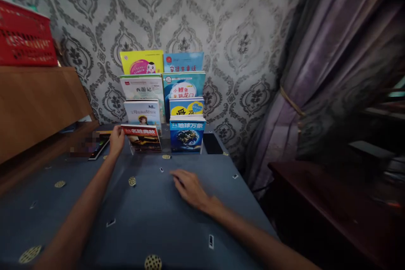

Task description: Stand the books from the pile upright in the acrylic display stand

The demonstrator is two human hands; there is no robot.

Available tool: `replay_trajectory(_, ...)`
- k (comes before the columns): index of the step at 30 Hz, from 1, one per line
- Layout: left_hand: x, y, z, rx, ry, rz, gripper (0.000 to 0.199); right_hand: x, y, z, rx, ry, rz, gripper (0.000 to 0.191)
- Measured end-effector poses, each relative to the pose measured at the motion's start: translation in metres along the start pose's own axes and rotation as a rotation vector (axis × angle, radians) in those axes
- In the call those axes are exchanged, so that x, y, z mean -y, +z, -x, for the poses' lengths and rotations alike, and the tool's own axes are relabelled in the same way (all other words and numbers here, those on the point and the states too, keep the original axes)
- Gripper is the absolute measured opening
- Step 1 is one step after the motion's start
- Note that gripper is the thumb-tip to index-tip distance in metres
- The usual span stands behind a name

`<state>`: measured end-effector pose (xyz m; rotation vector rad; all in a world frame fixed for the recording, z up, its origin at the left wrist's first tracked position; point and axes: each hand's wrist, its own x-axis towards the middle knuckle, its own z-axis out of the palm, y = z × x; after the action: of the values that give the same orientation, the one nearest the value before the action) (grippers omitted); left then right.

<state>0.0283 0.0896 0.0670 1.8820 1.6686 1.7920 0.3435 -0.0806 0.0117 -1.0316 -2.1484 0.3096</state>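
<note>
Tiered books stand upright in two columns in a clear rack [166, 145] at the back of the table. My left hand [117, 139] is at the left edge of the front-left book [144, 140], which has a red title band; its fingers are closed on the top left corner. To the right of this book stands a blue book with a globe on its cover [186, 137]. My right hand [190, 187] is low over the tabletop in front of the rack, holding nothing, with fingers loosely bent and the thumb apart.
A dark flat object [212, 144] lies right of the rack. Left of my left hand lies a dark slim item [99, 148], partly blurred. A red basket [27, 36] sits on a wooden cabinet [41, 105]. Purple curtains [319, 63] hang at the right.
</note>
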Motion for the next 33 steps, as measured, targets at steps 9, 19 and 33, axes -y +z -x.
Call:
replay_trajectory(9, 0.007, 0.007, 0.015, -0.038, -0.040, 0.040, 0.013, 0.014, 0.025, -0.132, -0.181, 0.292, 0.071, 0.039)
replay_trajectory(19, -0.007, -0.017, 0.013, 0.284, 0.062, 0.238, 0.035, 0.002, 0.035, -0.162, -0.203, 0.381, 0.016, 0.025)
replay_trajectory(33, -0.012, 0.010, 0.006, 0.038, -0.019, 0.041, 0.017, -0.019, 0.045, -0.175, -0.317, 0.456, -0.051, 0.014)
